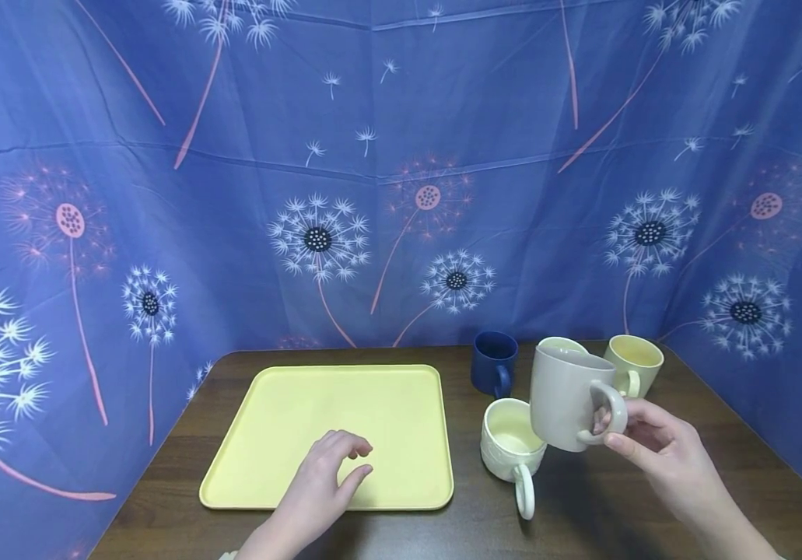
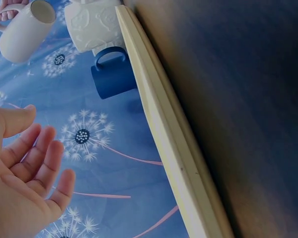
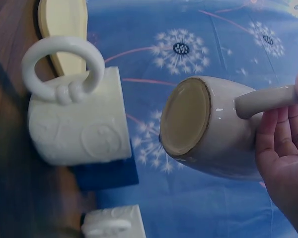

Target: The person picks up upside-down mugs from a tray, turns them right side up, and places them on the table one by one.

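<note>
My right hand (image 1: 674,455) grips a light grey mug (image 1: 565,400) by its handle, lifted above the table and slightly tilted. In the right wrist view the grey mug's round base (image 3: 187,117) faces the camera. Below and left of it stands a cream embossed mug (image 1: 506,459), its handle toward me. My left hand (image 1: 320,482) hovers over the near edge of the yellow tray (image 1: 344,397), thumb and fingers apart and loosely bent. Nothing lies between those fingers, as the left wrist view shows too with the palm (image 2: 20,193).
A dark blue mug (image 1: 493,362) stands behind the cream one. A pale yellow mug (image 1: 633,364) is at the back right, and another pale mug (image 1: 563,344) is partly hidden behind the grey one. A blue dandelion-print cloth (image 1: 386,155) hangs behind the brown table (image 1: 155,498).
</note>
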Demonstrator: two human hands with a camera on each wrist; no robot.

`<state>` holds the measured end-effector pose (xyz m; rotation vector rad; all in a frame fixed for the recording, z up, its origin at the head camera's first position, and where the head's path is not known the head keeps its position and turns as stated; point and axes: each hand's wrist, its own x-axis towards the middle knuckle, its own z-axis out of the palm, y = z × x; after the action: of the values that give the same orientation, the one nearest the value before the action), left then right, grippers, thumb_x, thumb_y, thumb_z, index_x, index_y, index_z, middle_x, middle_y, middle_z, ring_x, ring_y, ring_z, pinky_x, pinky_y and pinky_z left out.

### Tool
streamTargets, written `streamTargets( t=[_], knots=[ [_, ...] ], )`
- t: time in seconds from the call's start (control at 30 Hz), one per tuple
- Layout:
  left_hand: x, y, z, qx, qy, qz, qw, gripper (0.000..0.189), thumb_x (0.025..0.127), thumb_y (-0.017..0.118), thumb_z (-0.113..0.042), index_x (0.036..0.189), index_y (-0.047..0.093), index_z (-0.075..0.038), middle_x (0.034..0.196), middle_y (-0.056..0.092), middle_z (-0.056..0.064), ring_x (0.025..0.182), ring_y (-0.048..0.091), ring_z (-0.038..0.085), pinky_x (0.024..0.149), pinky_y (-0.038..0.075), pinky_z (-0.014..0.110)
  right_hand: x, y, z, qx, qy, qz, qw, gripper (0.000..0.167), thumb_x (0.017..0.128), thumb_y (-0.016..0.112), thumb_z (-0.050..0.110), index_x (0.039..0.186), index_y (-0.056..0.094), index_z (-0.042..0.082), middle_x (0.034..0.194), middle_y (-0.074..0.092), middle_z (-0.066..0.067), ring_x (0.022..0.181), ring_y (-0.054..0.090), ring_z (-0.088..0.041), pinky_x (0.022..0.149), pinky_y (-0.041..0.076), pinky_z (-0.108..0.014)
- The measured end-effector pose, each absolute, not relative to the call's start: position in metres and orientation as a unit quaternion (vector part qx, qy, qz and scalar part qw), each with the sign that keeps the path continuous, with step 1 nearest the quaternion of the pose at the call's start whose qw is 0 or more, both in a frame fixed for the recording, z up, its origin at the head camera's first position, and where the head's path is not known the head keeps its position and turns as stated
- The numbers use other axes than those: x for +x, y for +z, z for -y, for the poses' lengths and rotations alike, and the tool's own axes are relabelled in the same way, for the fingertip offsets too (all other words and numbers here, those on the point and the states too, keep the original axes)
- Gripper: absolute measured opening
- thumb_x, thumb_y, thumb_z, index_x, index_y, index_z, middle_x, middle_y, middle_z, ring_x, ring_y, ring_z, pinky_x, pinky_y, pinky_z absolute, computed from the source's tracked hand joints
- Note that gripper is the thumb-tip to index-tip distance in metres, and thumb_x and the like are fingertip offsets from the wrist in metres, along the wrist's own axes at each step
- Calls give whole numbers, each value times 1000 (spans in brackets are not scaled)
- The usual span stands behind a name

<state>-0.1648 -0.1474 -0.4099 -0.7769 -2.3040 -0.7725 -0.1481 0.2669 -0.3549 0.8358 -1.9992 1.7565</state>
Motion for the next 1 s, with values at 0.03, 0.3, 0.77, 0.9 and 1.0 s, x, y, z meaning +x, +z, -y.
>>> streamTargets(
  t=[0.03,0.3,0.77,0.9,1.0],
  knots=[
    [-165,-411,148,-290,-290,866,286,33,69,80,-5,93,61,-18,88,60,-11,81,52,3,73,45,25,-148,-356,-269,296,621,704,179,33,78,50,-28,103,58,-8,96,66,-2,91,64,-9,79,49,-17],
    [-165,-416,151,-288,-290,873,268,33,69,80,-7,94,61,-18,89,60,-11,80,53,4,73,45,26,-149,-371,-287,252,618,719,195,30,79,53,-26,103,58,-9,94,66,-1,89,64,-8,77,49,-16],
    [-165,-418,152,-279,-287,882,251,34,68,81,-7,94,61,-17,90,59,-14,80,53,5,73,45,27,-153,-394,-306,152,478,839,212,24,76,68,-14,95,63,0,89,67,7,82,64,0,71,49,-13],
    [-165,-417,153,-274,-288,885,243,34,68,81,-7,94,61,-17,90,59,-14,80,53,4,73,45,27,-154,-403,-311,168,472,842,201,24,75,68,-14,94,64,-1,94,67,7,83,64,-1,70,50,-15],
    [-166,-417,153,-277,-289,884,242,34,68,80,-6,95,61,-17,90,60,-12,80,53,4,74,45,27,-155,-409,-314,188,475,839,186,26,73,69,-15,95,64,-1,95,67,3,85,64,-2,70,51,-16]
  ],
)
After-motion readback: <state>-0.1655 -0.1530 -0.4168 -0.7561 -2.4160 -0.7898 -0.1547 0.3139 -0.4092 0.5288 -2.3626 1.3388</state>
